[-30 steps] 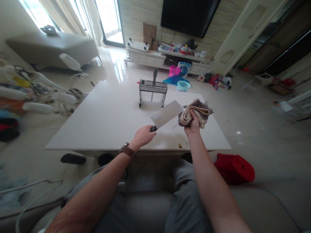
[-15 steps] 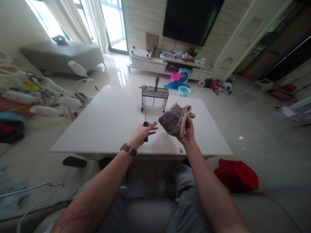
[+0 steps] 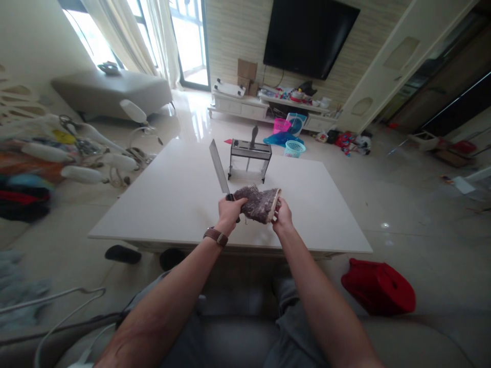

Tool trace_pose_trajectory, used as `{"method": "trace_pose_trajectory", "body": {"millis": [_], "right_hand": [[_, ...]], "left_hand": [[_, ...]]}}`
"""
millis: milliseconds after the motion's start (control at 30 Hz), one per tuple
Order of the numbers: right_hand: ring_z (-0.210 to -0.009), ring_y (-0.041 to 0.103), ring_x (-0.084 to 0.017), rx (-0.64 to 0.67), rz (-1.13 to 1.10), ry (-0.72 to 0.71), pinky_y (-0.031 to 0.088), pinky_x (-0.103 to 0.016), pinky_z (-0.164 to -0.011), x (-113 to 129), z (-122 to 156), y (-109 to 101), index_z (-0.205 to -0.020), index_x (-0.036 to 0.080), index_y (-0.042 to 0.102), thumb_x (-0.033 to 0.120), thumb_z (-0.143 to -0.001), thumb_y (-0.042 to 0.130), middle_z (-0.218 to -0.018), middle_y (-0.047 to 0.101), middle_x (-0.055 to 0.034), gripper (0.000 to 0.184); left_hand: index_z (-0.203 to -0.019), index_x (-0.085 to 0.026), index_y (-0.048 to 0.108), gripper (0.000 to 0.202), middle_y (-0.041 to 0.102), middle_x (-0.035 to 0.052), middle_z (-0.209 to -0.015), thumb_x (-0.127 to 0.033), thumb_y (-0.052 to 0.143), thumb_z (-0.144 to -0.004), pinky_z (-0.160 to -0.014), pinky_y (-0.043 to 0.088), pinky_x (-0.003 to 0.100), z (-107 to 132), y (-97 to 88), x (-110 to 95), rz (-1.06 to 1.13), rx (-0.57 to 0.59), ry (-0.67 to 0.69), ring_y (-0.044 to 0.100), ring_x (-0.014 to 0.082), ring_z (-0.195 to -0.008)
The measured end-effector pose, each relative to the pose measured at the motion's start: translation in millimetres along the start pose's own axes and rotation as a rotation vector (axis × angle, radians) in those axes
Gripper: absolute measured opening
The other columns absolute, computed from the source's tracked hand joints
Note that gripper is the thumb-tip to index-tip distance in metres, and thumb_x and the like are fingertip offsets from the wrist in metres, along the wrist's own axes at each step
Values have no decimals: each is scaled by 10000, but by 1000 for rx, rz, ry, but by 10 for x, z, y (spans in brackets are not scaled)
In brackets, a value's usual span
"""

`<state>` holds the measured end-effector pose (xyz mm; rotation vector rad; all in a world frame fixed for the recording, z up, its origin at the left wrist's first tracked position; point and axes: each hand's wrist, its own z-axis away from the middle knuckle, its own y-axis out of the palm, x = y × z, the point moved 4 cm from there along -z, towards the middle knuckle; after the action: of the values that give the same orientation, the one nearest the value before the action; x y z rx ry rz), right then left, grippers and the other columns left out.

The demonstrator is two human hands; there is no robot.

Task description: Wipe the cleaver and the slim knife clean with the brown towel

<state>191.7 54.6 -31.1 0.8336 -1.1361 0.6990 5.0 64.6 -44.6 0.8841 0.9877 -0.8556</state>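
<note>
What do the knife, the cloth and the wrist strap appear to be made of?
Knife blade: grey with a dull sheen, so probably steel. Handle: plain black, perhaps plastic. Cloth: likely textile, with shaggy brown pile and loose threads. Wrist strap: matte brown, possibly leather.
</note>
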Motion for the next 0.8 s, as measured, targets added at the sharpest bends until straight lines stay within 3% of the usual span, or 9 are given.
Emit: {"method": "trace_pose_trajectory", "body": {"millis": [67,100,167,233,367,467,633,800], "right_hand": [[-796,577,-188,-230,204,-231,518,-346,-809,153,38,-112,-816,237,560,413,-850,605,-770,584,11,185],[-835,564,-191,-258,300,-353,499,-355,-852,242,90,-105,-825,235,571,411,-837,632,-814,586,3,187],[-891,553,-203,-94,466,-583,467,-373,-903,371,237,48,-840,223,619,427,-835,667,-882,600,-19,210],[-901,560,-216,161,606,-672,459,-385,-903,369,407,268,-851,215,676,450,-860,664,-893,615,-36,235],[-1010,565,-271,333,770,-654,456,-429,-938,192,618,548,-1000,223,758,456,-867,681,-975,648,-80,279],[-1018,569,-288,335,783,-631,457,-445,-957,89,624,609,-1016,204,760,410,-873,673,-986,661,-96,265],[-878,595,-238,309,642,-581,479,-373,-853,46,572,587,-874,200,687,340,-881,623,-901,672,-64,154],[-795,581,-202,290,533,-544,468,-329,-786,64,614,576,-814,217,628,364,-890,594,-830,659,-25,169]], "left_hand": [[-643,-145,646,251,655,26,-649,-266,844,-546,-553,499,258,-55,-47,-6,-153,-49,82,641,174,-634],[-650,-145,668,236,665,34,-656,-276,840,-554,-553,483,255,-66,-61,-13,-235,-58,116,645,181,-647],[-666,-149,704,208,688,50,-676,-283,831,-573,-563,462,257,-50,-64,-35,-372,-49,176,655,195,-671],[-665,-155,716,167,696,57,-673,-280,813,-611,-574,442,262,8,-41,-70,-468,-9,243,651,198,-663],[-683,-152,721,133,696,71,-665,-270,759,-730,-594,407,273,166,34,-136,-596,84,371,627,197,-630],[-767,-146,737,149,736,113,-751,-273,700,-837,-639,419,285,242,76,-148,-696,110,399,662,224,-690],[-962,-178,711,172,769,152,-930,-264,563,-974,-738,462,307,299,109,-174,-948,94,423,727,273,-863],[-1161,-185,613,219,758,159,-921,-281,468,-1027,-744,488,338,401,138,-275,-1124,87,440,742,317,-889]]}}
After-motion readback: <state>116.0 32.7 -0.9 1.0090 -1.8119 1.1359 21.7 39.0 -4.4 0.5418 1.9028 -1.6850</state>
